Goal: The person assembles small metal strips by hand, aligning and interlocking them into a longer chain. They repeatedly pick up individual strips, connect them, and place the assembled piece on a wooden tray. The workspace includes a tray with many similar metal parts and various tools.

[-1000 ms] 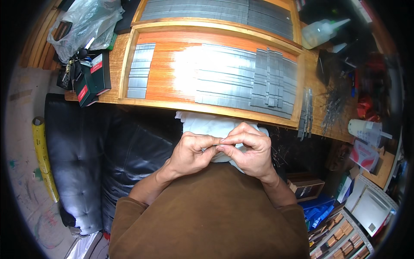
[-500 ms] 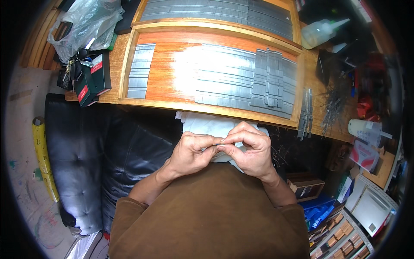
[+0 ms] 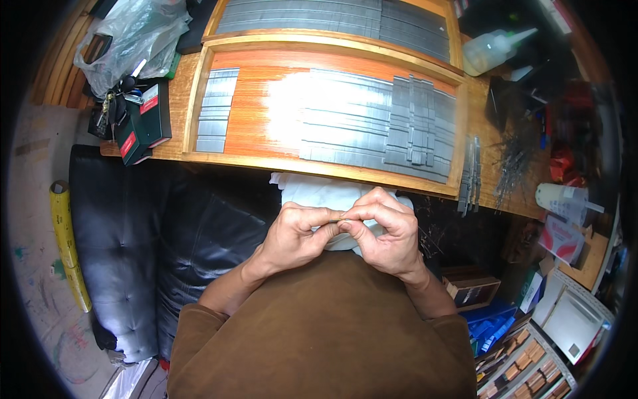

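My left hand [image 3: 299, 233] and my right hand [image 3: 387, 229] meet in front of my chest, fingertips almost touching. Both pinch a small thin strip [image 3: 337, 221] between thumb and forefinger; the fingers hide most of it, so its full shape cannot be made out. A white cloth [image 3: 299, 191] lies beneath the hands. Just beyond them is a wooden-framed tray [image 3: 266, 161] with an orange bottom. Flat dark grey strips [image 3: 216, 110] lie in rows at its left, and more grey strips [image 3: 415, 126] cover its middle and right, a few of them overlapping on top.
Behind stands a second tray of grey strips [image 3: 332, 18]. Loose thin strips [image 3: 471, 174] and a squeeze bottle [image 3: 492, 52] occupy the bench's right. Keys [image 3: 109, 110], dark boxes [image 3: 151, 120] and a plastic bag [image 3: 136, 46] are at left, above a black padded seat [image 3: 119, 246].
My hands keep nearly the same place and pinch. The fingertips have shifted slightly, and a little more of the thin strip shows between them.
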### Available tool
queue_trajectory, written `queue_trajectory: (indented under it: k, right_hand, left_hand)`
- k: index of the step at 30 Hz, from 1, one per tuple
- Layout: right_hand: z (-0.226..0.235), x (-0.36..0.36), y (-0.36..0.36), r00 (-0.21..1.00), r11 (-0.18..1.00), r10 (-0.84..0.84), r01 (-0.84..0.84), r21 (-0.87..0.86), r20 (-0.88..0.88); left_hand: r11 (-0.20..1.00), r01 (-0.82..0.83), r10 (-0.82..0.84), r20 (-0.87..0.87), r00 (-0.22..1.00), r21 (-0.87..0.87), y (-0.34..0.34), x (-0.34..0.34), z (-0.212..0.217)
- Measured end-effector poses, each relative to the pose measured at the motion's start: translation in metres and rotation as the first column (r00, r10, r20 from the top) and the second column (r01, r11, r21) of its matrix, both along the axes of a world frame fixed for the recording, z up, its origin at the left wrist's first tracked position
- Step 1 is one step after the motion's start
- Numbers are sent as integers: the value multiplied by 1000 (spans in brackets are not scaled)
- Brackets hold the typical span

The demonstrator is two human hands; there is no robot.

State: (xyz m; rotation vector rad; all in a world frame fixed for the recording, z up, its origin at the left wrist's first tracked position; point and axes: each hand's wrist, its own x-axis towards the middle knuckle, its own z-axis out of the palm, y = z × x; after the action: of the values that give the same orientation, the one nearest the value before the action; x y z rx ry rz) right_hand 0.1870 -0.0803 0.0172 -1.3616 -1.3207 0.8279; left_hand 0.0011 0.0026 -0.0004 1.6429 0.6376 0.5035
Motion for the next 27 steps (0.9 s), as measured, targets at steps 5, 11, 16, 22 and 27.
queue_trajectory:
  k: [5,11,16,22,27]
  right_hand:
    - [6,2,-3,996,996,-87,86,-23,-8]
    - [97,98,-41,868,903,-428,418,95,250]
    - [128,204,-64,394,542,-737,830,132,549]
    - [127,145,-52,548,778,-586,586,225,597]
    - [86,45,-9,947,999,-23,37,-39,320]
  left_hand:
    - [999,-22,23,37,999,-34,-2,4,-1]
    - [996,-68,71,45,997,-62,3,1,0]
    - [998,-58,59,62,996,-18,4,5,-3]
    - [1000,-4,4,8,1000,-25,5,7,9]
    - [991,3,-17,101,995,134,3,13,27]
